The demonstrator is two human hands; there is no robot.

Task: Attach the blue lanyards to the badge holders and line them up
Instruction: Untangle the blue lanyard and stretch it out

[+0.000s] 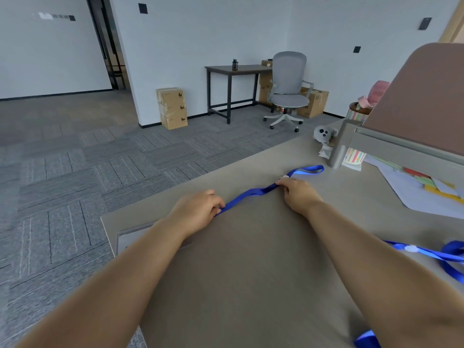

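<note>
A: Start at the left edge of the tabletop. What's there?

B: A smooth, matte grey-brown surface with a rounded near-left corner. A flat rectangular panel sits flush in that corner, partly under the left forearm.

A: And the left hand?

B: Curled knuckles-up close to the left edge, fingers closed down on one end of a blue lanyard. It is a flat woven ribbon, doubled so two bands run side by side.

A: Where does the ribbon go?

B: It lies stretched on the surface, running right and away to the right hand, whose fingertips are pinched shut on it near the far edge. Beyond that hand the ribbon runs on as a narrow loop, with a small white round piece on it. A glossy clear patch shows inside the loop; I cannot tell if it is a badge holder.

A: Further right?

B: A soft grey plush toy by the far edge, a striped paper cup behind a grey metal frame post, and loose white and coloured paper sheets.

A: Near the right edge?

B: More blue lanyards lie tangled, shiny, with another white round piece among them.
</note>
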